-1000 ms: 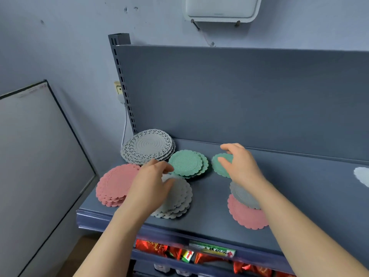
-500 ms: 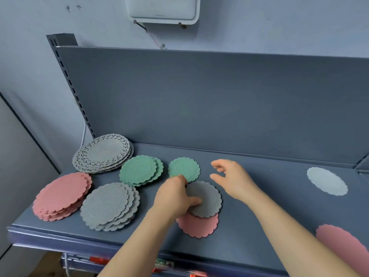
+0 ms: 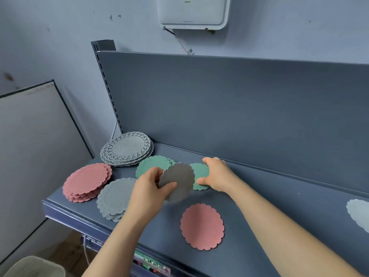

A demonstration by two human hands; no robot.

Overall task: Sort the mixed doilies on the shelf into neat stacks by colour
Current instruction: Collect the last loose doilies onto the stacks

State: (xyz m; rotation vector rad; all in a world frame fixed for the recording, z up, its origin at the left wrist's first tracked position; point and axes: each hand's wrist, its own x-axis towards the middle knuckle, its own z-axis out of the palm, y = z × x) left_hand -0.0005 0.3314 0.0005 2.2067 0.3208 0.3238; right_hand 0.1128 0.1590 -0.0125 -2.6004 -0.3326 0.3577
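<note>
My left hand [image 3: 150, 189] pinches a single grey doily [image 3: 179, 179] by its left edge and holds it tilted above the shelf. Behind it lies a lone green doily [image 3: 200, 172], and my right hand [image 3: 216, 174] grips that doily at its right edge, thumb on the near side. On the left stand a pink stack [image 3: 86, 181], a grey scalloped stack [image 3: 116, 196], a green stack [image 3: 152, 165] and a stack of lacy grey doilies [image 3: 127, 148]. A single pink doily [image 3: 201, 225] lies flat near the front.
The dark grey shelf [image 3: 269, 216] has a raised back panel [image 3: 239, 108] and a front lip. A pale grey doily [image 3: 358, 213] lies at the right edge of view. A white board leans on the left; a white box hangs on the wall above.
My left hand has lifted the grey doily off the pink one, which now lies uncovered. My right hand has moved onto the lone green doily's right edge.
</note>
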